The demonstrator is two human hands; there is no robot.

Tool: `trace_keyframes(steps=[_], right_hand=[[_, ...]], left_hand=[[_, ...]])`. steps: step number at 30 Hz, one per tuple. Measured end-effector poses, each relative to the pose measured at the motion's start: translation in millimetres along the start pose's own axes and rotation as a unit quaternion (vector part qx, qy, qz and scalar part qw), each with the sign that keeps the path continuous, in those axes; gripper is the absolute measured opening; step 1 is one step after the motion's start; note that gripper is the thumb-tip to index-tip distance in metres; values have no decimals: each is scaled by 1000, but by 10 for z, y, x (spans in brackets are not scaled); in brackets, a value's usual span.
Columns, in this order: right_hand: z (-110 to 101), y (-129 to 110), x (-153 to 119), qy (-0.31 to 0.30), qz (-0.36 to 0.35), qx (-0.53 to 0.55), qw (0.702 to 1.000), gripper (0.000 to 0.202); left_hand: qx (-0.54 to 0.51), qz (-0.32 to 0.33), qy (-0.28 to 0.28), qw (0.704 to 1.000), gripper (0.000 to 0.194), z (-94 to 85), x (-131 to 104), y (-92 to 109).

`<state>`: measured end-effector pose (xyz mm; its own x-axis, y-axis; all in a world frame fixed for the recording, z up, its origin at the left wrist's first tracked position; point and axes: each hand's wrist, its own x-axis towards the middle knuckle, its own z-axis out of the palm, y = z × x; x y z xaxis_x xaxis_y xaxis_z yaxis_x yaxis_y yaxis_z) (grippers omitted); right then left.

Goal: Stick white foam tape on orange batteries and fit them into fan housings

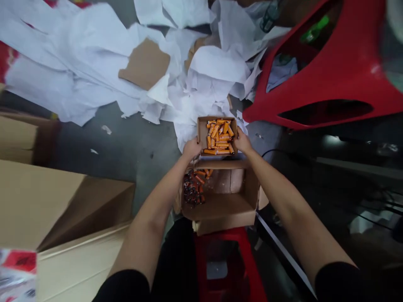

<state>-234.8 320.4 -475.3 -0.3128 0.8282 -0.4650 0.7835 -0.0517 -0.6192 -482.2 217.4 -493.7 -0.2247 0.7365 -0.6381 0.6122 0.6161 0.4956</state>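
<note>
Head view: both hands' fingers [197, 147] grip the small box [202, 133] of orange cylinders [222, 137].

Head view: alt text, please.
Two bare hands, left and right, hold a small open box of orange cylinders above a larger carton partly filled with more; torn white paper and a red stool lie beyond.
</note>
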Motion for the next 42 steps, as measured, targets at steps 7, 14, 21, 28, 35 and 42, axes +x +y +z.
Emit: trace_keyframes(steps=[7, 14, 21, 28, 35, 42], right_hand=[[111, 6, -317, 53, 32, -27, 998, 66], [624, -300, -1983, -77, -209, 42, 974, 28], [2059, -336, -2366, -224, -171, -136, 950, 58], [2105, 160, -2068, -295, -226, -162, 914, 46], [1930, 317, -2181, -301, -228, -147, 914, 49], [2347, -386, -2476, -246, -157, -186, 938, 56]], left_hand=[[-74, 82, -26, 994, 41, 19, -526, -312], [-123, 136, 184, 966, 48, -122, -1638, -828], [-174, -32, 80, 981, 83, 683, -2067, -1313], [-177, -49, 26, 983, 72, 723, -2048, -1429], [-172, -38, 48, 983, 73, 748, -2064, -1428], [-156, -40, 52, 986, 78, 765, -2040, -1484]])
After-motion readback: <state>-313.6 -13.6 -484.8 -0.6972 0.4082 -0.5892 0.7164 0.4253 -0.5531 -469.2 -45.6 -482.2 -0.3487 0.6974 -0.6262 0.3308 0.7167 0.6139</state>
